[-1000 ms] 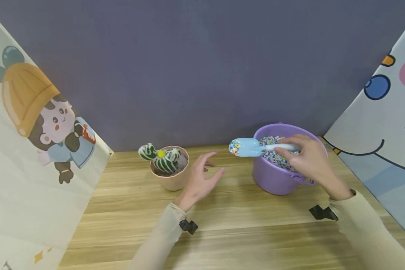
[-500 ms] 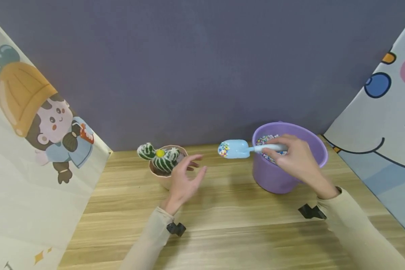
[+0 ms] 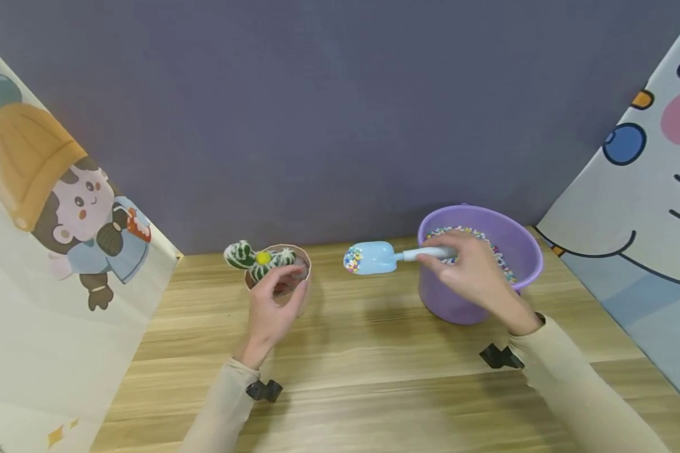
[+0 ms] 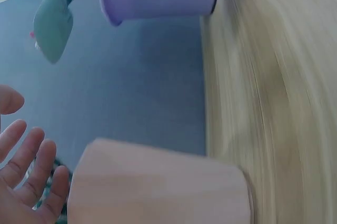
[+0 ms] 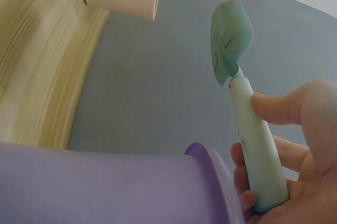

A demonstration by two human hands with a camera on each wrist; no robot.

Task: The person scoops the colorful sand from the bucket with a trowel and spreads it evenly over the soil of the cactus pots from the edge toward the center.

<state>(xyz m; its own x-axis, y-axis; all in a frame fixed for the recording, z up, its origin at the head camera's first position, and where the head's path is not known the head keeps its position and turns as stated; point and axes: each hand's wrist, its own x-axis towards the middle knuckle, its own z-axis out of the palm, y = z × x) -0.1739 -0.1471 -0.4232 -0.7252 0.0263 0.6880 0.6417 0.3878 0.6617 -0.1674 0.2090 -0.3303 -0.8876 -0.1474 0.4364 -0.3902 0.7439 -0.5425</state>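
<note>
The right hand [image 3: 473,272] grips the white handle of a light blue scoop [image 3: 375,258], thumb along one side and fingers curled round the other, as the right wrist view shows. The scoop is raised above the tabletop [image 3: 385,409], its blade pointing to 9 o'clock, with small multicoloured beads [image 3: 352,258] gathered at the tip. That hand sits above the purple bucket [image 3: 452,302], over the 8 o'clock side of its mouth. More beads of the same mixed colours fill part of the bucket, which stands upright at 3 o'clock from the scoop's blade.

At 9 o'clock from the blade, and apart from it, stands a pale pink pot [image 4: 158,187] holding a green-and-white cactus [image 3: 240,255] with a yellow, rounded spot on top. The cactus leans out over the pot's 10 o'clock rim. The left hand [image 3: 271,311] is at the pot's 6 o'clock side, holding nothing, thumb and fingers apart with a wide gap between them. Its fingertips overlap the cactus in the head view, though whether they actually touch it is hard to tell.

A dark grey-blue wall [image 3: 340,126] rises at 12 o'clock; at 10 o'clock a white panel carries a printed figure [image 3: 90,201] in an orange hat.
</note>
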